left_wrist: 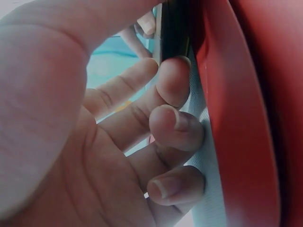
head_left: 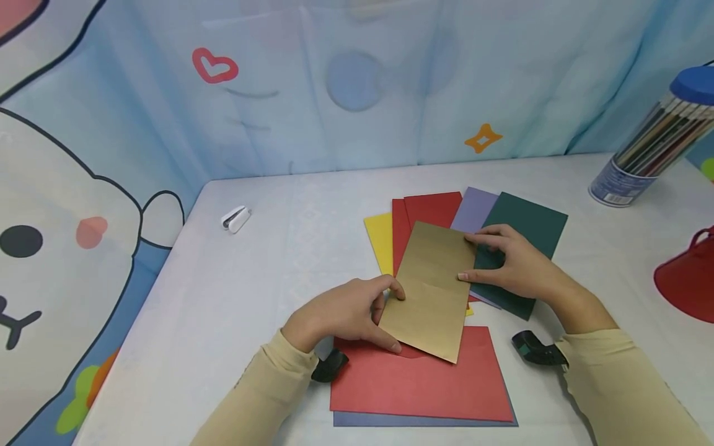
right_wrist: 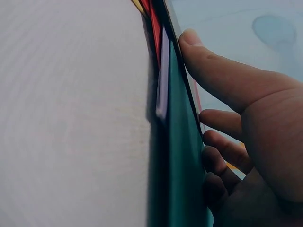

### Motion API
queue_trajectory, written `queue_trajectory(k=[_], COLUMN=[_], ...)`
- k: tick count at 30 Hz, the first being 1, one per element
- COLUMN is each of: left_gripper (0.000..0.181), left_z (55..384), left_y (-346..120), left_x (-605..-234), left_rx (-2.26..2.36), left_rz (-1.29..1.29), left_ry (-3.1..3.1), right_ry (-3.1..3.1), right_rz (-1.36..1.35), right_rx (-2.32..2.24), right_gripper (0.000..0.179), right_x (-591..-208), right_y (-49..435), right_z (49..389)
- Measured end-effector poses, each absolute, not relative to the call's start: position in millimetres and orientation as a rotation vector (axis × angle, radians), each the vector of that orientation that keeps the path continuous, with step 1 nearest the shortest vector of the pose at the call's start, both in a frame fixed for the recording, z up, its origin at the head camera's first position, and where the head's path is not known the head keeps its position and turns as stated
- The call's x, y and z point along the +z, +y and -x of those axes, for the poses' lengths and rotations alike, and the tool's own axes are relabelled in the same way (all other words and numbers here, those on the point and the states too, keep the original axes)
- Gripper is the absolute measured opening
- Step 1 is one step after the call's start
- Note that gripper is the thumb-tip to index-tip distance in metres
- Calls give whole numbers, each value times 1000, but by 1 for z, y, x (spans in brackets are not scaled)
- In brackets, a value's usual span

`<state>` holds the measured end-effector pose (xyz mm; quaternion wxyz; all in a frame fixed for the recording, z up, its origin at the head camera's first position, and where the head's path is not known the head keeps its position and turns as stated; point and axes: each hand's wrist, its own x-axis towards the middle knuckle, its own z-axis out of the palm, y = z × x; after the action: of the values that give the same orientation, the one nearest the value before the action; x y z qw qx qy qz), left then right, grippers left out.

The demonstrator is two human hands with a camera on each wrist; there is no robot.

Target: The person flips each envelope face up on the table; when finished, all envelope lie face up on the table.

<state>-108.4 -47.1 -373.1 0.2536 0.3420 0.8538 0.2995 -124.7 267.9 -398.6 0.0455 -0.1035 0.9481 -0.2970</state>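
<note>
A gold envelope (head_left: 429, 291) lies tilted over a spread of coloured paper pieces. My left hand (head_left: 348, 313) grips its lower left edge, thumb near the bottom corner and index finger on its face; the left wrist view shows the other fingers (left_wrist: 177, 127) curled. On the gold envelope's right edge rest the thumb and index fingertips of my right hand (head_left: 515, 260), fingers fairly straight. Below the gold envelope lies a red envelope (head_left: 418, 387) on a blue-grey one (head_left: 429, 420). Around it show yellow (head_left: 380, 238), red (head_left: 435, 207), purple (head_left: 474, 207) and dark green (head_left: 527, 220) pieces.
A small white stapler (head_left: 237, 219) lies at the table's far left. Back right stands a pencil tub (head_left: 621, 183) with a blue lid (head_left: 694, 85). A red object (head_left: 688, 279) sits at the right edge. A patterned curtain (head_left: 357, 80) hangs behind the white table (head_left: 234, 291).
</note>
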Motion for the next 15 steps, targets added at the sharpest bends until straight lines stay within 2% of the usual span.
queue_trajectory(k=[9,15], left_gripper=[63,54], left_z=[109,111], left_y=[-49,-55], left_x=[-375,-367], left_rx=[803,778], left_rz=[-960,-948], left_ry=[2313,2293], right_ry=[2880,2872], right_rz=[315,326], right_rx=[-901,-898], right_gripper=[88,88], right_x=[-399,-398], right_y=[269,270], right_z=[125,127])
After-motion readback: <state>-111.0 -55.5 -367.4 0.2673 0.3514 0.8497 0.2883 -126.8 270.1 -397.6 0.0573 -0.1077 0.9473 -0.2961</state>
